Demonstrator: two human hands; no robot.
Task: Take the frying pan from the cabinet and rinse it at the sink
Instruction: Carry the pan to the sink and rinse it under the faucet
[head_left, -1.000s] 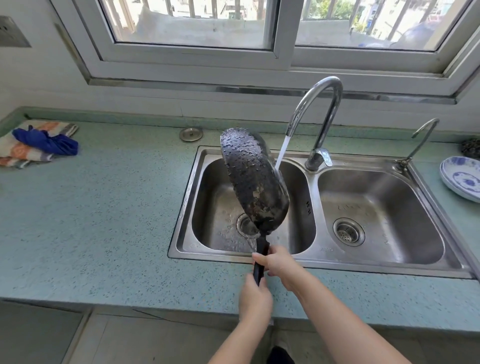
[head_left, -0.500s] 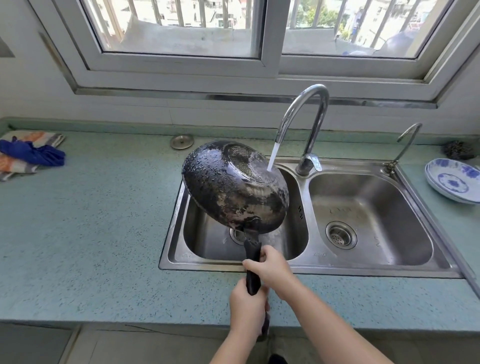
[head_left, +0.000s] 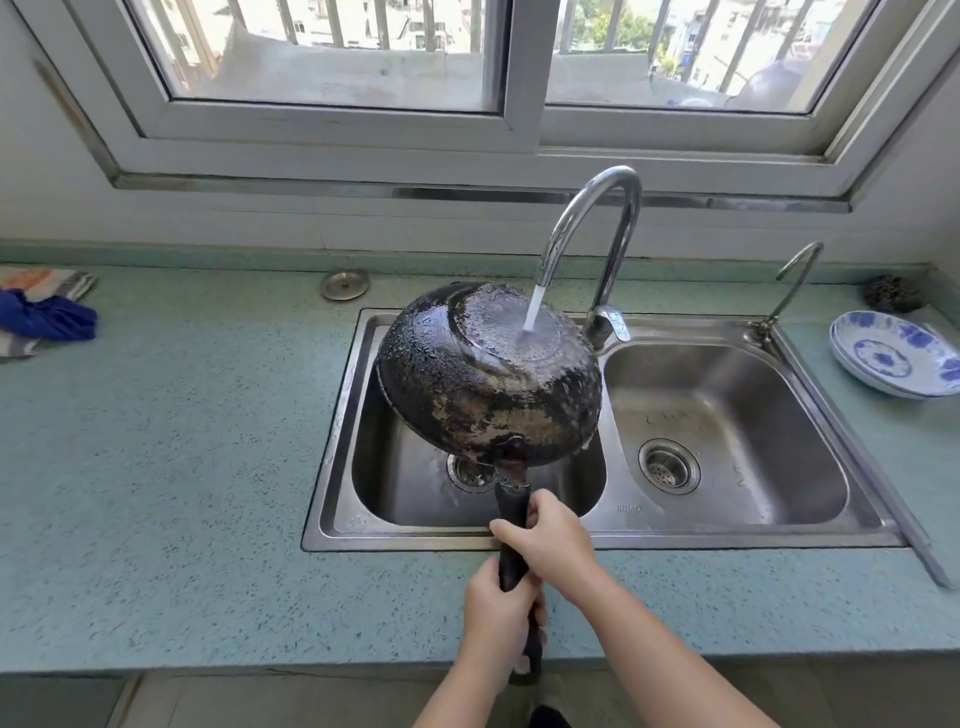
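Gripping the black handle (head_left: 511, 519) near its end, the left hand (head_left: 496, 610) curls round it above the front edge of the counter (head_left: 156, 467); just beyond, the right hand (head_left: 553, 540) clamps the same handle closer to the bowl, so both hands are closed on it, one behind the other. The pan (head_left: 488, 395) is held tilted with its scorched underside up, over the left basin (head_left: 379, 467) of the sink (head_left: 415, 541). Water (head_left: 532, 312) from the tap (head_left: 592, 218) strikes the pan's base. The right basin (head_left: 727, 405) lies beside it. Farther back sit plates (head_left: 893, 358) at right, a cloth (head_left: 47, 317) at left, and a metal lid (head_left: 344, 285) by the wall
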